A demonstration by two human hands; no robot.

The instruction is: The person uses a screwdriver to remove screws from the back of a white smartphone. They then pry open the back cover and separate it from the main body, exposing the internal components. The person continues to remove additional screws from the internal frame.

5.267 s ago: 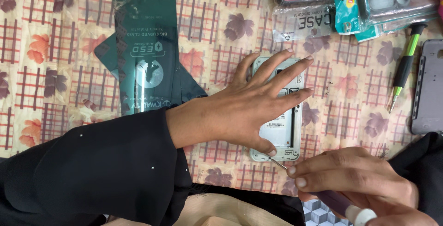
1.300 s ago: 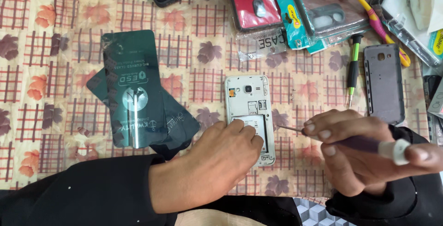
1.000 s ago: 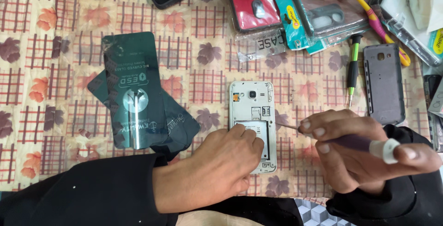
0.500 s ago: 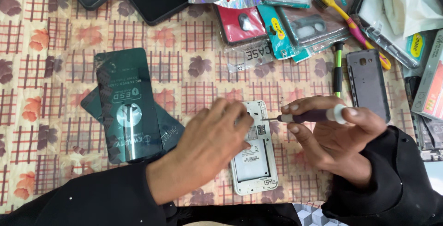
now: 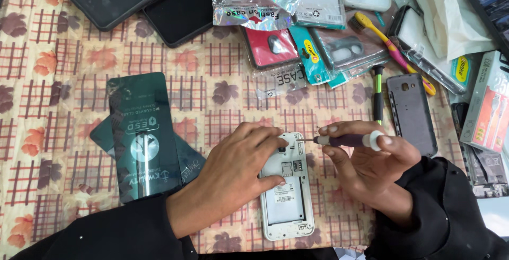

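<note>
the opened white phone lies back-up on the table, pinned by the left hand with fingers curled over its upper edge. the right hand fingers pinch a small purple screwdriver, tip at the phone's top right corner. a slip could scratch the board or strip the screw, or jab the left fingertips beside the tip.
</note>
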